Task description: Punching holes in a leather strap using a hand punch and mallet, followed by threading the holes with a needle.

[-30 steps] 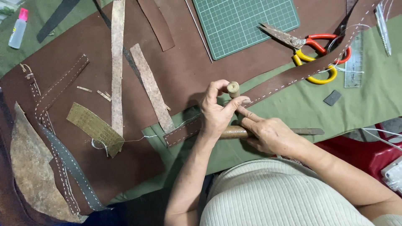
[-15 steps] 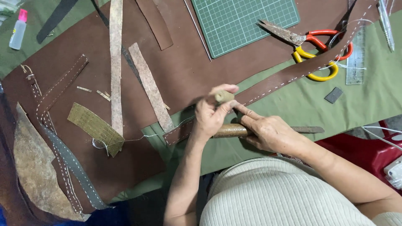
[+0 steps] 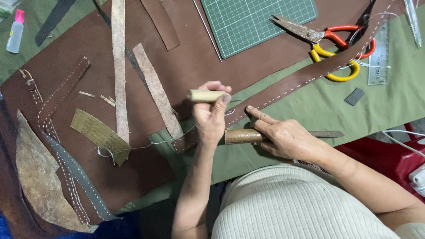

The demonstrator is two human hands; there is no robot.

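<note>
Head view: the left hand (image 3: 211,116) is closed around a wooden-handled awl (image 3: 206,95), now lying level with its metal tip pointing right toward the stitched brown leather strap (image 3: 305,76); half a second ago the handle stood upright over the strap. The right hand (image 3: 283,136) presses the strap's near end down, forefinger stretched along the stitch line, palm covering a brown-handled tool (image 3: 242,136), as before. Orange-and-yellow scissors (image 3: 330,42) lie far right beside the green cutting mat (image 3: 256,22).

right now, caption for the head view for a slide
Left hand grips a pale wooden-handled awl over a long stitched brown leather strap; right hand steadies it.
</note>
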